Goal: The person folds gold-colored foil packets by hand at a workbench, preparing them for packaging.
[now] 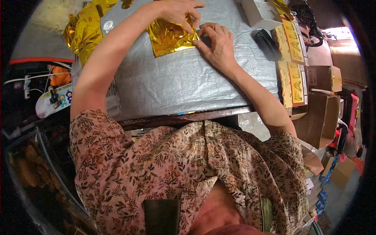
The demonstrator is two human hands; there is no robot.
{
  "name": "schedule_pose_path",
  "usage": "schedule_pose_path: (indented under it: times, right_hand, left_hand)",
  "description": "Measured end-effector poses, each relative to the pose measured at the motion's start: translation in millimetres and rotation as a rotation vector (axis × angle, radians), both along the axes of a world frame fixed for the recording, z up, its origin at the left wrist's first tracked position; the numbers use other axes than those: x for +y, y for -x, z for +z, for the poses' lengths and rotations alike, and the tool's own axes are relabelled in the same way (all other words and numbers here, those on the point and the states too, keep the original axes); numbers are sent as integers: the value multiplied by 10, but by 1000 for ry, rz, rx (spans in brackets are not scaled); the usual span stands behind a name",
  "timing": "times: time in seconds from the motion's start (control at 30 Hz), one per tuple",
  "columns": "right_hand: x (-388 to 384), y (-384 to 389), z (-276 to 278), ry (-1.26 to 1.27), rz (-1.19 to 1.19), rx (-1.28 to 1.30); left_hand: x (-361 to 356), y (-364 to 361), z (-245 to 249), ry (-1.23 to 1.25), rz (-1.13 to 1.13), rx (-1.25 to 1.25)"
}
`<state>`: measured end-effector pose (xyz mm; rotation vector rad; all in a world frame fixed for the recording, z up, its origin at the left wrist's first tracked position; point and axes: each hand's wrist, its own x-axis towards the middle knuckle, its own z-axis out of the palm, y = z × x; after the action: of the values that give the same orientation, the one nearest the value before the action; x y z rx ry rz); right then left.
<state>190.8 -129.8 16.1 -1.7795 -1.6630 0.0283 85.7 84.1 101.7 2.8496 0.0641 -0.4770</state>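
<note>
A square of shiny gold foil [172, 42] lies on the silver-grey covered table [168, 86]. My left hand [176, 13] reaches over its far part, with some fingers stretched out and others bent down onto the foil. At the foil's right edge is my right hand [220, 44], curved, with thumb and forefinger apart and the thumb tip touching the foil's corner. The foil's far side is hidden under my left hand.
Crumpled gold foil [88, 31] spills over the table's left edge. On the right stand a white box [261, 13], a black object [265, 41] and yellow boxes marked FALL [295, 80]. Cardboard boxes [319, 117] are beyond. A skateboard [53, 102] is at left.
</note>
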Motion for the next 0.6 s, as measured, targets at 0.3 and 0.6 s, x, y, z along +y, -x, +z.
schedule_pose_path:
  times: [0.3, 0.6]
  right_hand:
    - [4, -5, -21, -14, 15, 0]
    - [-3, -9, -23, -20, 14, -6]
  left_hand:
    - [65, -67, 73, -116, 64, 107]
    - [295, -238, -57, 201, 263, 120]
